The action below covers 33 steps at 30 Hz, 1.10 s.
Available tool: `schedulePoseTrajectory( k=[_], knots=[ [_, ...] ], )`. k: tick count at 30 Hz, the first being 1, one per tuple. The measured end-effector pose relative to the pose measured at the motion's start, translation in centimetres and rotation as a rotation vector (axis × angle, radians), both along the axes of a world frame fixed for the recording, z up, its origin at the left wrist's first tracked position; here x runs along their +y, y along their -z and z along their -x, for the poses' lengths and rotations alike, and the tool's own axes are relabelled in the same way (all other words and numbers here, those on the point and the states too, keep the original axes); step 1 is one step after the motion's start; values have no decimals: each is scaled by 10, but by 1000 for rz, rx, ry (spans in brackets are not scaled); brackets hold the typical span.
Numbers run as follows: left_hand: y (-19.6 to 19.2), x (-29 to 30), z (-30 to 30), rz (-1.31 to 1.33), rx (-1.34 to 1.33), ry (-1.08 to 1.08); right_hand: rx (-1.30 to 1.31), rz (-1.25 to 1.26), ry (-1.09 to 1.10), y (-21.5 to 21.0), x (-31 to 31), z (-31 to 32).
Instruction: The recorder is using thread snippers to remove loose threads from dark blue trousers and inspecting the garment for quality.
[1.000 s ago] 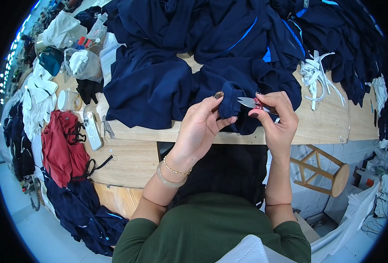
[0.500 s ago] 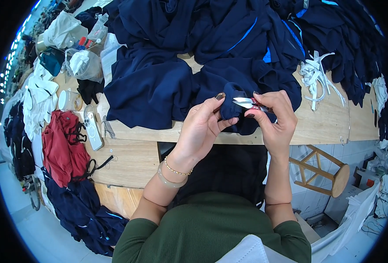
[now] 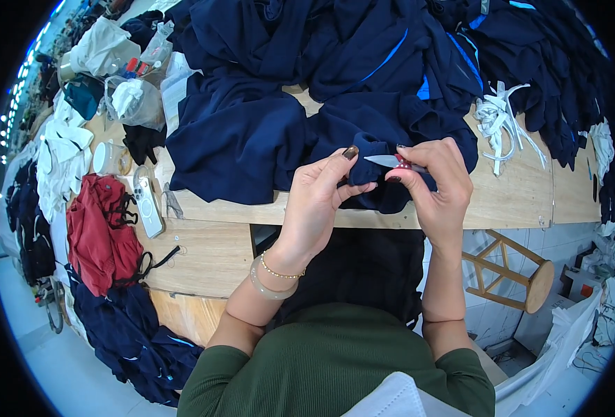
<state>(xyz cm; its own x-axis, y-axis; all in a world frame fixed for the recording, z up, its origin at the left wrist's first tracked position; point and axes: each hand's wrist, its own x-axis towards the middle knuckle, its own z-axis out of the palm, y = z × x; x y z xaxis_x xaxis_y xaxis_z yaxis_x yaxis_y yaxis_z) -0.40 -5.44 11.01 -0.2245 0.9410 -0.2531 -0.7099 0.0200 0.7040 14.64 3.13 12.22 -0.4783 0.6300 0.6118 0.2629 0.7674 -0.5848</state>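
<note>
Head view, looking down over a wooden worktable (image 3: 502, 198). Left hand (image 3: 321, 201) curled, thumb and fingers pinching a fold of navy garment (image 3: 373, 149) at the table's near edge, thumb tip raised with a dark-painted nail. Right hand (image 3: 436, 184) just beside it, fingers closed around small thread snips (image 3: 389, 161), red at the grip, with the silver blades pointing left toward the pinched fold and touching or nearly touching the cloth; cannot tell which. Both hands close together, almost meeting over the fold. Bead bracelet and pale bangle (image 3: 274, 278) on the left wrist; green sleeves at the lower edge.

Navy garment spread across the middle of the table, its near part hanging slightly over the front edge between the hands. Behind it, a large heap of navy clothing with blue stripes (image 3: 363, 48) filling the far side of the table. To the right, a bundle of white tape strips (image 3: 498, 121) lying on bare wood. To the left, a red garment (image 3: 99, 233) draped over the table end, a white remote-like device (image 3: 147, 201) beside it, white folded cloth (image 3: 60, 163) and clear plastic bags (image 3: 130, 97) further off. Wooden stool (image 3: 516, 274) on the floor below right of the table. More navy cloth piled (image 3: 137, 333) on the floor at lower left.
</note>
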Motion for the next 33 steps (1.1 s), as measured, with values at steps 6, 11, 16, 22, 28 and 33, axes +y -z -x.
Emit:
schedulePoseTrajectory(
  k=[6, 11, 16, 22, 28, 33],
  knots=[
    [3, -3, 6, 19, -25, -8, 361, 442, 15, 13, -4, -2],
    [2, -1, 9, 11, -87, -28, 246, 391, -63, 13, -12, -5],
    [1, 2, 6, 38, -75, -75, 75, 195, 27, 10, -32, 14],
    [3, 3, 5, 50, -9, -140, 84, 376, 31, 17, -28, 22],
    [11, 3, 11, 43, -1, -138, 408, 1287, -256, 13, -17, 7],
    [18, 1, 13, 26, -37, -141, 708, 1166, -445, 2, -1, -1]
  ],
)
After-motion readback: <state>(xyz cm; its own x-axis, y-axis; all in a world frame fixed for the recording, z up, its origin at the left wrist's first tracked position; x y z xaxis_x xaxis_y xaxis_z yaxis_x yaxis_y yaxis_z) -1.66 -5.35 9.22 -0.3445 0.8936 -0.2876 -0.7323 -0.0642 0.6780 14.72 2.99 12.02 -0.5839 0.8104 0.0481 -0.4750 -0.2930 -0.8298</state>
